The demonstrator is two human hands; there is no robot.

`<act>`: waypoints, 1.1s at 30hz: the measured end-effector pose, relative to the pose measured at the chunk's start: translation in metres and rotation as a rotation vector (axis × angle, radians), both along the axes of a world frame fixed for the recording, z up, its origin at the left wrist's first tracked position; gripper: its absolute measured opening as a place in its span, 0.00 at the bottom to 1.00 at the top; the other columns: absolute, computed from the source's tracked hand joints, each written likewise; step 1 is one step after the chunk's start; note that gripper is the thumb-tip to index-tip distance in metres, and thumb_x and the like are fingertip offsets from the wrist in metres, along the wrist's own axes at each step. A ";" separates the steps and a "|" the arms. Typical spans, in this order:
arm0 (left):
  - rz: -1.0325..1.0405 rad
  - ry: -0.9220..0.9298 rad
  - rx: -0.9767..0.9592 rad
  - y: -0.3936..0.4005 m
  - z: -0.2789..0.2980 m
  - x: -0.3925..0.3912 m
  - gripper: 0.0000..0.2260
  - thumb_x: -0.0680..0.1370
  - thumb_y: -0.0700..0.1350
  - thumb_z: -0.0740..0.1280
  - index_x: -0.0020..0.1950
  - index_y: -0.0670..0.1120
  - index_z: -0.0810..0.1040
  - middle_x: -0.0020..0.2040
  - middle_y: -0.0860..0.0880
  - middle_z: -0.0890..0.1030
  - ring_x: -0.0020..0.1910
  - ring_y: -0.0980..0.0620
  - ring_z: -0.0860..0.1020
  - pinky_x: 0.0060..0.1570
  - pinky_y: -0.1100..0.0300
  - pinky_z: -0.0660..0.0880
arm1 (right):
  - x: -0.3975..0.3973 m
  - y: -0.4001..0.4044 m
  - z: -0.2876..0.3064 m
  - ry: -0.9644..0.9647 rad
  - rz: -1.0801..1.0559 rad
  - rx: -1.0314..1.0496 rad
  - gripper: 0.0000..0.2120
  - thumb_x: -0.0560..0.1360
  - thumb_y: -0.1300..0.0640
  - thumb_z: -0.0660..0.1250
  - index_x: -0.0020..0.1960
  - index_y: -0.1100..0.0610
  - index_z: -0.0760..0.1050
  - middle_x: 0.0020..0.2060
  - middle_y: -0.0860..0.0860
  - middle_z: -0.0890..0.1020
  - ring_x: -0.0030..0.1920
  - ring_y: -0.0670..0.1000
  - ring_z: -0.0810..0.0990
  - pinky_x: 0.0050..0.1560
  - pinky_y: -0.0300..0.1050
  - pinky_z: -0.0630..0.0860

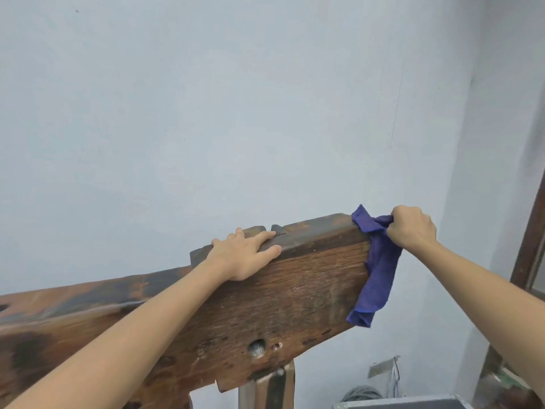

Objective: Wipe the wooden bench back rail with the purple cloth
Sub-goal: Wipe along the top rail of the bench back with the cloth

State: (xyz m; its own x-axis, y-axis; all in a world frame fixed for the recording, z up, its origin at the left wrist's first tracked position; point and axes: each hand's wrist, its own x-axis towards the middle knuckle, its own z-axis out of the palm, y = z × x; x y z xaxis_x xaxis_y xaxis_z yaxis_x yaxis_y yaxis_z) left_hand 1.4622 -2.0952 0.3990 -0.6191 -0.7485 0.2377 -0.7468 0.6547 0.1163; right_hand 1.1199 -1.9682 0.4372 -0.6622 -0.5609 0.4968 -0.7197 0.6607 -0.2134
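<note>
Right hand: fingers curled tight round a bunch of the purple cloth, gripping it at the far right end of the rail. The cloth is pressed against the rail's top corner there; a small fold sticks up toward 11 o'clock from the fist, and the longer part hangs down toward 7 o'clock over the end of the board, its lower tip loose in front of the wall.

Left hand: flat, fingers straight and spread, resting palm down on the top edge of the rail, well toward 9 o'clock from the cloth. Fingertips point toward 2 o'clock, next to a notch cut into the top edge. It holds nothing.

Bench back rail: a thick, dark, worn plank, rising from lower left to upper right. Top edge blackened. A round hole shows in its face toward 6 o'clock from the left hand. A wooden post stands under it.

Behind: pale blue wall. At 5 o'clock from the cloth, coiled grey cable and a grey box edge on the floor. A dark wooden frame runs along the right border.
</note>
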 end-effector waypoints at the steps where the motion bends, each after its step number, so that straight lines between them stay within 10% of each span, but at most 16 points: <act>1: -0.003 0.002 -0.010 0.001 -0.001 0.000 0.31 0.71 0.75 0.40 0.74 0.71 0.53 0.71 0.38 0.69 0.68 0.40 0.69 0.62 0.38 0.65 | 0.002 0.009 -0.005 -0.009 0.000 0.006 0.07 0.75 0.61 0.64 0.51 0.61 0.77 0.53 0.62 0.78 0.52 0.67 0.79 0.43 0.50 0.72; 13: -0.014 -0.039 -0.334 0.056 -0.031 0.027 0.41 0.73 0.69 0.53 0.81 0.53 0.47 0.80 0.38 0.55 0.78 0.39 0.56 0.75 0.46 0.56 | 0.076 0.120 -0.054 -0.131 0.121 0.001 0.13 0.73 0.60 0.57 0.44 0.50 0.80 0.46 0.52 0.80 0.45 0.58 0.79 0.41 0.48 0.74; 18: -0.372 0.312 0.163 0.115 -0.071 0.056 0.27 0.76 0.60 0.61 0.73 0.54 0.69 0.81 0.47 0.49 0.79 0.50 0.38 0.75 0.45 0.48 | 0.148 0.153 -0.062 -0.257 0.284 -0.037 0.15 0.72 0.61 0.58 0.39 0.48 0.81 0.38 0.45 0.83 0.43 0.52 0.81 0.42 0.45 0.77; 22: -0.538 0.217 0.326 0.167 -0.115 0.080 0.35 0.73 0.57 0.68 0.78 0.51 0.60 0.80 0.50 0.56 0.79 0.52 0.44 0.76 0.50 0.51 | 0.214 0.170 -0.075 -0.310 0.463 -0.109 0.16 0.73 0.62 0.59 0.38 0.46 0.81 0.34 0.39 0.83 0.38 0.37 0.79 0.32 0.28 0.68; 26: -0.637 0.446 0.427 0.195 -0.134 0.107 0.39 0.74 0.56 0.70 0.80 0.57 0.53 0.77 0.58 0.63 0.75 0.58 0.61 0.72 0.56 0.63 | 0.267 0.183 -0.080 -0.289 0.599 -0.127 0.17 0.74 0.63 0.59 0.43 0.45 0.83 0.42 0.40 0.84 0.45 0.38 0.80 0.41 0.32 0.71; 33: -0.612 0.830 0.407 0.226 -0.125 0.144 0.07 0.79 0.48 0.67 0.52 0.54 0.85 0.49 0.55 0.83 0.49 0.59 0.81 0.48 0.59 0.78 | 0.321 0.225 -0.125 -0.485 0.564 -0.213 0.20 0.75 0.65 0.59 0.47 0.44 0.83 0.44 0.38 0.84 0.40 0.39 0.79 0.42 0.36 0.72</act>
State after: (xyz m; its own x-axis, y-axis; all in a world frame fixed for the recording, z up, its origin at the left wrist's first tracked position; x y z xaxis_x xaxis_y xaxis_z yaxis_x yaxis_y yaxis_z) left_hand 1.6063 -1.8688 0.2738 -0.6737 -0.4868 0.5561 0.0993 0.6859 0.7208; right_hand 1.4411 -1.7429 0.3124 -0.4759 -0.8027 0.3595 -0.7287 0.1310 -0.6722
